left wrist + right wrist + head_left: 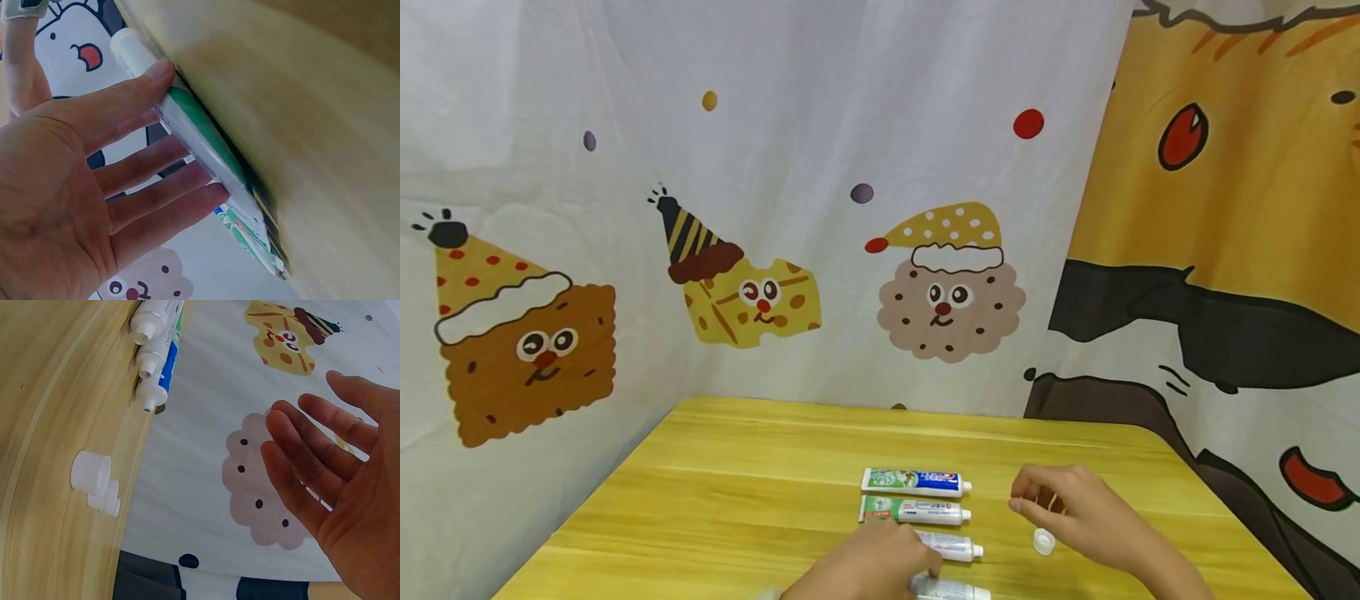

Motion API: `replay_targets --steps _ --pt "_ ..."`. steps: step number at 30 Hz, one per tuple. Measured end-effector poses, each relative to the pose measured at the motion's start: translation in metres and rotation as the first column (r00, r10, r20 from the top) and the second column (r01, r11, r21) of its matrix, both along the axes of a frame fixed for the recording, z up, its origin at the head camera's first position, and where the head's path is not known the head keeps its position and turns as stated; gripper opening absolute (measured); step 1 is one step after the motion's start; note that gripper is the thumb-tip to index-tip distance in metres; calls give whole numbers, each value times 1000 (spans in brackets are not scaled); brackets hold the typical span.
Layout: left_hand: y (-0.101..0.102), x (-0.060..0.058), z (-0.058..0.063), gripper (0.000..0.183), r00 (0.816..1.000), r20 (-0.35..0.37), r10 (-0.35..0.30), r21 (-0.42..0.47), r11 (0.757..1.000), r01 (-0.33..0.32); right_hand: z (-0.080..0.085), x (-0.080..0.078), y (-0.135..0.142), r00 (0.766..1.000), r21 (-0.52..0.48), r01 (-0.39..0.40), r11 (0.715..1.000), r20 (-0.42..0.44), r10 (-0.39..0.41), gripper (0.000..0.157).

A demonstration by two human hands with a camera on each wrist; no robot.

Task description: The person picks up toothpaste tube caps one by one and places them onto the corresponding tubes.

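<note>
Four toothpaste tubes would exceed a count, so several lie side by side. My left hand [876, 562] reaches over the row and pinches the nearest toothpaste tube [949, 589] between thumb and fingers; in the left wrist view this tube [203, 134] shows a green stripe and a white capped end. Farther back lie a silvery-white tube [951, 547], a green-and-white tube [917, 510] and a green-and-blue tube [917, 481], their narrow nozzles bare. To their right my right hand [1078, 508] hovers with loosely bent fingers, holding nothing. White caps [90, 473] stand on the table below it.
The yellow wood-grain table [737, 467] has its far edge against a white curtain [790, 125] printed with cartoon food. More curtain hangs at the left and right sides. One white cap [1043, 542] sits beside the right wrist.
</note>
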State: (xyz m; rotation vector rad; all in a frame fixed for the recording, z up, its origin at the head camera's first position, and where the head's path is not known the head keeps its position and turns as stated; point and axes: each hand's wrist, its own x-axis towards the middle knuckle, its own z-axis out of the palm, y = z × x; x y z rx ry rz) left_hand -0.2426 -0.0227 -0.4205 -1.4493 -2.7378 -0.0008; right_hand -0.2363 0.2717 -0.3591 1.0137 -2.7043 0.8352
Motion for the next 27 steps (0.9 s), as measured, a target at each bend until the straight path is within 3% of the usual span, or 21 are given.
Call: replay_targets --steps 4,8,16,23,27 --pt "0 0 -1 23 999 -44 3 3 1000 -3 0 -3 0 1000 -2 -9 1000 4 9 9" --pt "0 1 1 24 999 -38 32 -12 999 -32 -1 -4 2 999 2 -8 1000 32 8 9" --pt "-2 -2 19 26 985 136 106 65 991 -116 0 -6 4 999 39 9 999 33 -10 10" --pt "-7 -23 38 30 981 137 137 152 976 -158 10 -16 3 993 156 111 982 -43 -106 9" --pt "-5 -39 43 32 962 221 162 175 964 -202 12 -23 4 985 194 171 966 -53 -164 6"
